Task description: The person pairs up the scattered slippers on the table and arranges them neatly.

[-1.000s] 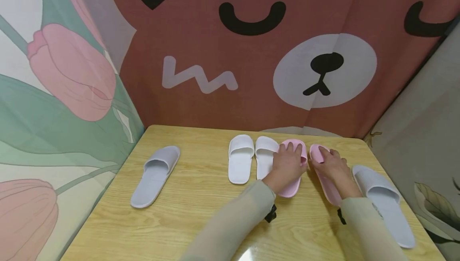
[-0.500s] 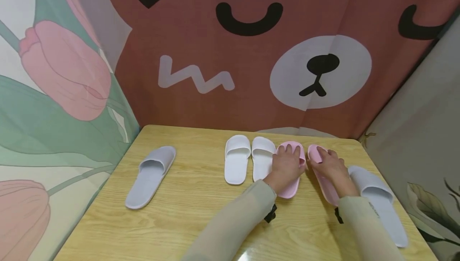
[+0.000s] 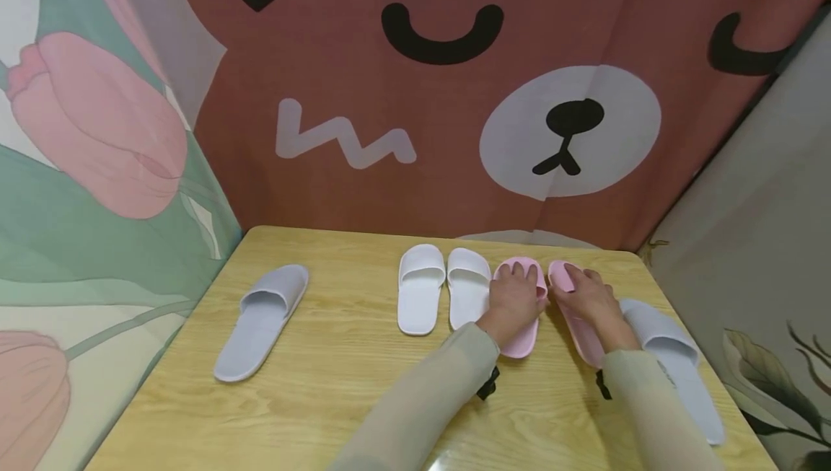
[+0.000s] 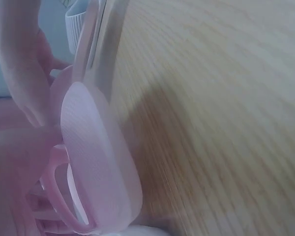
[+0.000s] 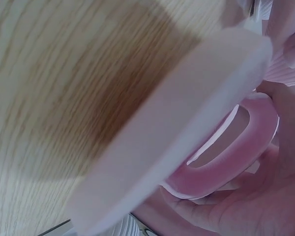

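Head view, pale pink, open-backed slipper [image 3: 520,345], fingers [image 3: 516,271] of left hand [image 3: 513,300] gripping it, matching mate [image 3: 583,340], right hand [image 3: 591,301] gripping that

Matt, foam-like pink slippers [image 4: 101,162], glossy wood-grain table [image 3: 311,384], creased cloth backdrop [image 3: 337,200].

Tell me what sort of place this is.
Probably an improvised demonstration corner, not an ordinary living space: a wood-grain table is bordered by a bear-print hanging and a tulip-print hanging, with pink slippers set out on it.

Two pink slippers [image 3: 521,345] [image 3: 586,342] (slightly apart)
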Action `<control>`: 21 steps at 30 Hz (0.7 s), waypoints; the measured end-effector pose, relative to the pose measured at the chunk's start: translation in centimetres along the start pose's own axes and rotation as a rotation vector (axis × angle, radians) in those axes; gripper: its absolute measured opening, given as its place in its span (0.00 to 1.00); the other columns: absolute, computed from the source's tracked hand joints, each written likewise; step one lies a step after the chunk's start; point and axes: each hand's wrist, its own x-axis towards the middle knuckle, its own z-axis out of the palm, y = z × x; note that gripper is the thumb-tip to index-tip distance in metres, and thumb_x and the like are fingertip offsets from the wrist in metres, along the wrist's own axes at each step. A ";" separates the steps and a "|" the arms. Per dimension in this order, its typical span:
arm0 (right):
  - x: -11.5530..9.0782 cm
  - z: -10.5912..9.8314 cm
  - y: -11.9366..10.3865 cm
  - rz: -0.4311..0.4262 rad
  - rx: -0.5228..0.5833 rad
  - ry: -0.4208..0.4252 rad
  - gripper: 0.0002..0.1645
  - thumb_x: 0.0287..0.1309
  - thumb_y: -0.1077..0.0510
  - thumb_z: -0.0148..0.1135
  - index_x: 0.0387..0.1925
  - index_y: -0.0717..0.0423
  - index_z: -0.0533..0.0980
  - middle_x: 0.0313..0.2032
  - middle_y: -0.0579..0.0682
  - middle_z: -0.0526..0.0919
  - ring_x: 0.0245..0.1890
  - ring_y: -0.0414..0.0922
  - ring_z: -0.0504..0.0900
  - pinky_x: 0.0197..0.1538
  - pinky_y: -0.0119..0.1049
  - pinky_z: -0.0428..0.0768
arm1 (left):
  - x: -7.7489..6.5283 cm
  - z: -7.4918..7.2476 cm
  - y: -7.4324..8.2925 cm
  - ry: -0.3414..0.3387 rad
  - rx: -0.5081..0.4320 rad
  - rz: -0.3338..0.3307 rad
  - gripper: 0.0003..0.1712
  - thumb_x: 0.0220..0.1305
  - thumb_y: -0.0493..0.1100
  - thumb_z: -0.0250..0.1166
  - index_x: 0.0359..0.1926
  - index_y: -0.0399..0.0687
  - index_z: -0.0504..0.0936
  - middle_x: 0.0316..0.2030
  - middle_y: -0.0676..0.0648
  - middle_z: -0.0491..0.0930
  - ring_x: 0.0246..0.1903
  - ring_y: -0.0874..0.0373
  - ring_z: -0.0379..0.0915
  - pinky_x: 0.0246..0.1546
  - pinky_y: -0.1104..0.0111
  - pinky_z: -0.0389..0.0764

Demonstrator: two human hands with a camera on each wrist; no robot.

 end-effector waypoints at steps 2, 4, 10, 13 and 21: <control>0.0 -0.1 0.0 -0.004 0.000 0.000 0.52 0.68 0.33 0.51 0.80 0.57 0.48 0.72 0.77 0.46 0.64 0.84 0.54 0.60 0.78 0.61 | 0.1 0.1 0.2 0.005 0.000 0.003 0.44 0.66 0.76 0.53 0.77 0.67 0.59 0.62 0.53 0.71 0.59 0.57 0.67 0.53 0.65 0.78; 0.1 -0.1 0.2 -0.003 0.005 0.002 0.52 0.68 0.33 0.52 0.79 0.57 0.48 0.72 0.78 0.46 0.64 0.83 0.55 0.60 0.77 0.61 | 0.3 0.2 0.4 0.006 -0.003 0.004 0.44 0.66 0.76 0.53 0.77 0.67 0.60 0.62 0.53 0.71 0.59 0.56 0.68 0.52 0.64 0.79; 0.4 0.1 0.6 0.010 0.016 0.003 0.52 0.67 0.33 0.52 0.79 0.56 0.49 0.73 0.77 0.46 0.64 0.82 0.55 0.61 0.77 0.61 | 0.7 0.4 0.8 -0.003 0.009 0.010 0.42 0.68 0.74 0.52 0.76 0.64 0.60 0.62 0.51 0.71 0.60 0.54 0.68 0.53 0.63 0.79; 0.5 0.2 0.8 0.020 0.015 0.003 0.52 0.67 0.32 0.52 0.80 0.55 0.49 0.73 0.77 0.46 0.65 0.82 0.55 0.61 0.77 0.61 | 0.9 0.5 1.1 -0.014 0.012 0.006 0.43 0.68 0.75 0.52 0.77 0.65 0.60 0.62 0.51 0.71 0.60 0.54 0.68 0.53 0.63 0.80; 0.8 0.2 1.0 0.011 0.014 0.000 0.52 0.68 0.32 0.51 0.80 0.56 0.49 0.73 0.77 0.47 0.65 0.82 0.55 0.61 0.77 0.60 | 1.6 1.0 1.4 -0.001 0.042 0.001 0.42 0.69 0.75 0.49 0.77 0.63 0.61 0.62 0.50 0.72 0.58 0.54 0.69 0.57 0.64 0.76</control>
